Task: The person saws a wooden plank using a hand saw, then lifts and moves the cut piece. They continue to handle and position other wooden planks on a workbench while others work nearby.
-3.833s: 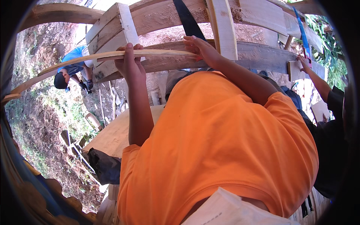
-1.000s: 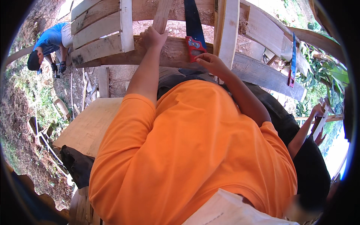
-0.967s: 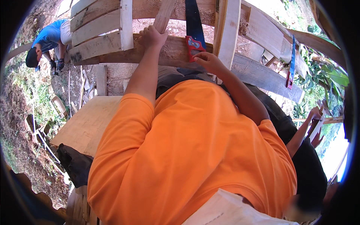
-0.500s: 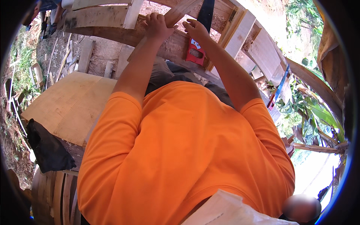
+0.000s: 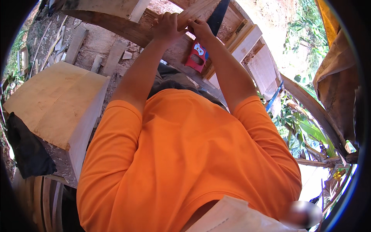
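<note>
A wooden board slants away at the top of the view. My left hand is closed on its left side near the close end, with the fingers curled over the wood. At that same end, my right hand pinches the board's edge, thumb and fingers drawn together. Just below my right hand lies a handsaw with a red handle; its dark blade points away beyond my wrist. The far part of the board runs out of view.
A large wooden block or box stands at the left, with a black cloth over its near corner. Planks form a bench frame at the right. A second saw with a blue blade sits farther right. Wood scraps litter the ground.
My right hand has come in to the board's near end, where it was slightly apart before. The whole view has shifted, showing more of the block at the left.
</note>
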`<action>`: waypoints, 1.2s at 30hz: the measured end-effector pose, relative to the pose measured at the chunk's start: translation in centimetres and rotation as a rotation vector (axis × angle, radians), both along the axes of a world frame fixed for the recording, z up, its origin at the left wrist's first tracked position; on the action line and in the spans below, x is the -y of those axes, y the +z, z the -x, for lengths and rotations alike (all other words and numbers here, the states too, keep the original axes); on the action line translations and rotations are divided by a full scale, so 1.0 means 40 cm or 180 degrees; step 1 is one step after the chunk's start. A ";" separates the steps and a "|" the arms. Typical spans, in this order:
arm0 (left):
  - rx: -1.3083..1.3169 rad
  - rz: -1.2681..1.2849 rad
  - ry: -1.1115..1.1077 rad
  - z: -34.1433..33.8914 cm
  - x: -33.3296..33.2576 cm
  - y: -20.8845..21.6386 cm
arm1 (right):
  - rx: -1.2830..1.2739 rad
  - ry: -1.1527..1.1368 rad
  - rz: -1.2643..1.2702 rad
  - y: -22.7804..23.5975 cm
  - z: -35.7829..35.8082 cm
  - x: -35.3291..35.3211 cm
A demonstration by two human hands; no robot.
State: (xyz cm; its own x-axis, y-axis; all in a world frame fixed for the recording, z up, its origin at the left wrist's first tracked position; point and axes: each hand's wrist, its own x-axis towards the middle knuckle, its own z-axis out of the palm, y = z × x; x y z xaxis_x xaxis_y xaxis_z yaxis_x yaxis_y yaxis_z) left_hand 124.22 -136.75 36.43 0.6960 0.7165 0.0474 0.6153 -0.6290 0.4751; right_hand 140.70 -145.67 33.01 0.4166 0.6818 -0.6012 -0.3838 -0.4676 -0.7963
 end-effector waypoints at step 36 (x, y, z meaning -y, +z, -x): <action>0.0201 -0.0427 0.0004 0.011 0.009 -0.049 | 0.0159 -0.0091 0.0491 0.053 0.034 -0.018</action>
State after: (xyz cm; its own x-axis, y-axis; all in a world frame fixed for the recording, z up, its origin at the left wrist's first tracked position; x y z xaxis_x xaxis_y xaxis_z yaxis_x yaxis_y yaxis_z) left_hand 123.79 -137.12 34.48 0.6878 0.7016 0.1864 0.5875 -0.6888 0.4247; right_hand 139.34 -144.95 35.12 0.4664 0.5704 -0.6761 -0.3604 -0.5754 -0.7342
